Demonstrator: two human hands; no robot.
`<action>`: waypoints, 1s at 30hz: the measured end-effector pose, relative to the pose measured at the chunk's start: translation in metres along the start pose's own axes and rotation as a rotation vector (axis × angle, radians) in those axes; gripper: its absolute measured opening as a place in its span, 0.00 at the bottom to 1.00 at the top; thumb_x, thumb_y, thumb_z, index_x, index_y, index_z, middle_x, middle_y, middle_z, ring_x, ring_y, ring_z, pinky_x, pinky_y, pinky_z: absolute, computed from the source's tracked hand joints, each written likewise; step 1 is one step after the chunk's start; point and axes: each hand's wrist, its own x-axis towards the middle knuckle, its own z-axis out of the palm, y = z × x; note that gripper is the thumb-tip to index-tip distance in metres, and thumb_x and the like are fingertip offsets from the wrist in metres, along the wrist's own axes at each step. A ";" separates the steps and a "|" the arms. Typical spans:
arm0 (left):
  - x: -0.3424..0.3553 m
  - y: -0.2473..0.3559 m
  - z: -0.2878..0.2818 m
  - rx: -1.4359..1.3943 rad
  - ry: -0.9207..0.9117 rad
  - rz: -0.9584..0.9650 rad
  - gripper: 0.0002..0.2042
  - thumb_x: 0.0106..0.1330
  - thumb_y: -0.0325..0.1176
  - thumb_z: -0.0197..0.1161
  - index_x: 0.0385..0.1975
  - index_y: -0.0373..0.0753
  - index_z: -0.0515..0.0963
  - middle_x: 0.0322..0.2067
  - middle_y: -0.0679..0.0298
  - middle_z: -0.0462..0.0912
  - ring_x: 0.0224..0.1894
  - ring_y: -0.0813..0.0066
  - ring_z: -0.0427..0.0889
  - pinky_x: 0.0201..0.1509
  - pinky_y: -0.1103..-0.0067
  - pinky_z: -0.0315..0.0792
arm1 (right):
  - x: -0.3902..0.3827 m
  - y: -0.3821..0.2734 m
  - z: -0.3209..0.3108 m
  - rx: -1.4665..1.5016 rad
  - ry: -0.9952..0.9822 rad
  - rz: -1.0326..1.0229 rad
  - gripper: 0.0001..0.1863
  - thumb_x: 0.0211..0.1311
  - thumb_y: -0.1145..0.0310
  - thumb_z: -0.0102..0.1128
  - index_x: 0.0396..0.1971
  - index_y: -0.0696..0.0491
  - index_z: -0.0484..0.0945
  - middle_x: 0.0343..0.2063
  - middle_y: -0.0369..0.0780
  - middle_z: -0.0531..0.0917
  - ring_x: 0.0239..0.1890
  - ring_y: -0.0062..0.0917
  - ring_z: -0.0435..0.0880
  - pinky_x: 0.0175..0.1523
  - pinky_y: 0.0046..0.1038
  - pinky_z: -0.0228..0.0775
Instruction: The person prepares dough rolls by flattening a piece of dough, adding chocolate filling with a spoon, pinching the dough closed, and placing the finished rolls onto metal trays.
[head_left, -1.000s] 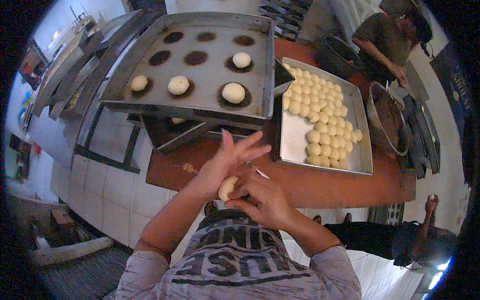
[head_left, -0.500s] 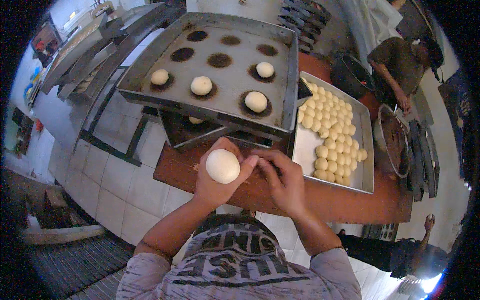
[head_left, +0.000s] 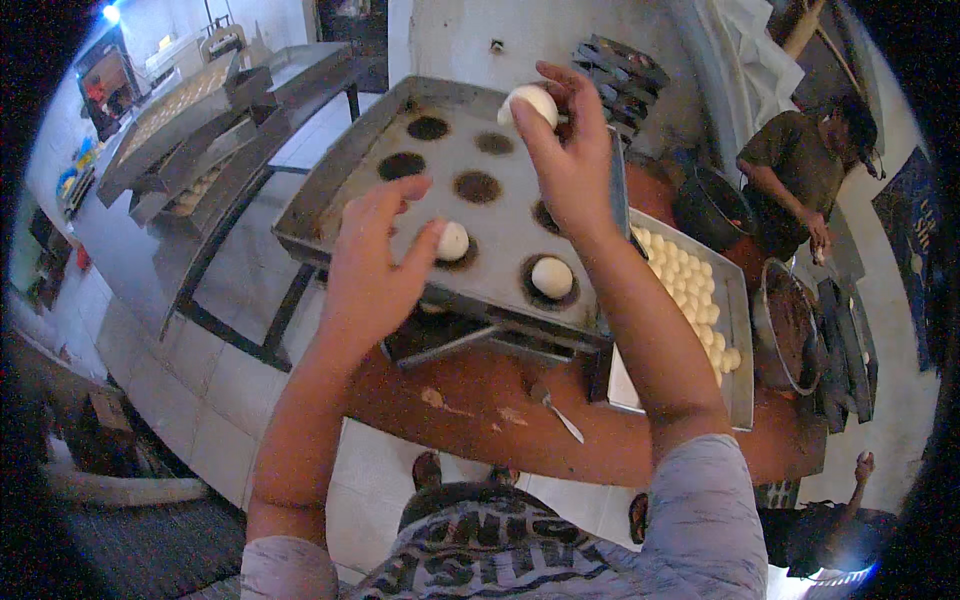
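Observation:
A pale dough ball [head_left: 530, 105] is raised in my right hand [head_left: 570, 165], between thumb and curled fingers, above the back right of a square metal baking tray [head_left: 330, 230] with dark round stains. My left hand [head_left: 375, 270] hangs over the tray's front left, fingers apart and holding nothing, its thumb by a dough ball [head_left: 454, 243]. Another ball [head_left: 552, 277] sits at the front right. Further trays are stacked underneath. A shallow tray [head_left: 740, 395] crowded with smaller yellow balls stands to the right, partly behind my right forearm.
A metal utensil [head_left: 562, 418] lies on the brown table [head_left: 470, 440]. At the right are a bowl of brown mixture [head_left: 785, 330], a black tub [head_left: 710, 205] and a co-worker [head_left: 785, 175], with another person [head_left: 840, 530] lower down. Stacked trays [head_left: 180, 150] stand at the left.
Both hands have moved forward from near my body to over the tray. The ball held in my left hand half a second ago is now in my right; my left hand has released it.

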 end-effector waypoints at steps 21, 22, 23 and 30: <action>0.119 -0.103 0.119 0.597 -1.097 -0.037 0.36 0.53 0.37 0.57 0.62 0.37 0.51 0.62 0.53 0.52 0.64 0.59 0.54 0.63 0.72 0.56 | -0.253 -0.042 -0.114 -0.961 -0.783 0.246 0.15 0.52 0.71 0.52 0.40 0.57 0.72 0.29 0.45 0.79 0.27 0.39 0.79 0.31 0.33 0.70; 0.117 -0.126 0.123 0.601 -0.990 0.047 0.37 0.52 0.38 0.59 0.62 0.39 0.52 0.62 0.53 0.54 0.63 0.59 0.55 0.63 0.71 0.56 | -0.272 -0.032 -0.108 -1.060 -0.749 0.188 0.17 0.52 0.71 0.49 0.43 0.58 0.70 0.30 0.47 0.79 0.29 0.41 0.78 0.32 0.36 0.71; 0.110 -0.100 0.128 0.730 -0.853 0.150 0.36 0.52 0.37 0.60 0.62 0.39 0.52 0.61 0.53 0.54 0.63 0.59 0.56 0.62 0.71 0.57 | -0.301 -0.009 -0.112 -1.100 -0.716 0.238 0.19 0.54 0.70 0.46 0.46 0.58 0.68 0.31 0.48 0.79 0.32 0.42 0.78 0.36 0.38 0.72; 0.035 0.116 0.125 -0.103 -0.609 0.589 0.12 0.57 0.32 0.56 0.41 0.38 0.76 0.40 0.57 0.78 0.45 0.58 0.74 0.51 0.68 0.66 | -0.330 0.008 -0.123 -0.788 -0.713 0.884 0.17 0.51 0.75 0.47 0.44 0.60 0.67 0.32 0.54 0.76 0.34 0.42 0.78 0.39 0.42 0.68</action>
